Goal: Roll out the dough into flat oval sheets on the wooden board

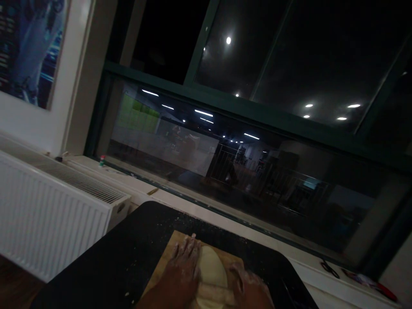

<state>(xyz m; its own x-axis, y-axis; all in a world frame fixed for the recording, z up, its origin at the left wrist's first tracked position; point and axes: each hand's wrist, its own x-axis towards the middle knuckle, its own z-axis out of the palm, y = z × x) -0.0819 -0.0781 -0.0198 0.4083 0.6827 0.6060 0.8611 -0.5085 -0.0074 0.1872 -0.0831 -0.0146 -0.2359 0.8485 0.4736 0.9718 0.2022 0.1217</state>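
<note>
A pale, flattened piece of dough (212, 266) lies on a wooden board (165, 254). Across its near part rests a light wooden rolling pin (215, 293). My left hand (184, 267), dusted with flour, lies along the dough's left edge with its fingers stretched forward; its palm is beside the pin's left end. On the other side, my right hand (250, 284), also floury, is curled around the pin's right end, which it hides. The bottom of the picture cuts off the near edge of the dough and board.
The board stands on a black table (106, 262) with scattered flour and crumbs. Behind it runs a white windowsill (222, 216) under dark windows. A white radiator (54, 206) is at the left. Scissors (330, 269) lie on the sill at the right.
</note>
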